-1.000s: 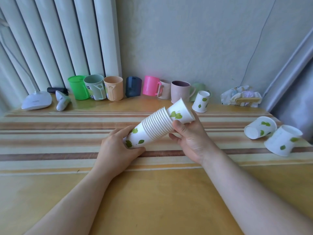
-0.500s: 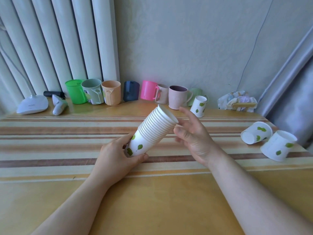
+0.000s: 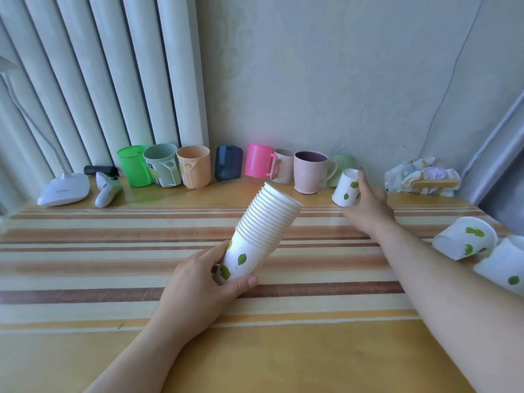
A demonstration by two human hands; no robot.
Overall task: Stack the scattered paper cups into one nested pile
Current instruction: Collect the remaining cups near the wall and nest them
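The left hand (image 3: 198, 287) grips the base of the nested pile of cups (image 3: 262, 234), thumb and fingers pressed round the bottom cup; the pile hangs above the striped table (image 3: 85, 268) near its middle, tilted with its open rims toward 1 o'clock. The right hand (image 3: 368, 208) reaches toward 1 o'clock to a single paper cup (image 3: 346, 188) standing rim-down near the wall, fingers spread along the cup's right side and touching it (whether they have closed on it cannot be told). Two more paper cups lie tipped over at the table's 3 o'clock edge: a nearer cup (image 3: 504, 268) and a farther cup (image 3: 465, 241), just beside each other. Along the wall at 12 o'clock stands a row of plastic mugs, among them a green mug (image 3: 133, 165), an orange mug (image 3: 194, 170) and a pink mug (image 3: 258, 164). A white device (image 3: 63, 189) sits at 10 o'clock, and a crumpled bag (image 3: 419, 177) at 2 o'clock
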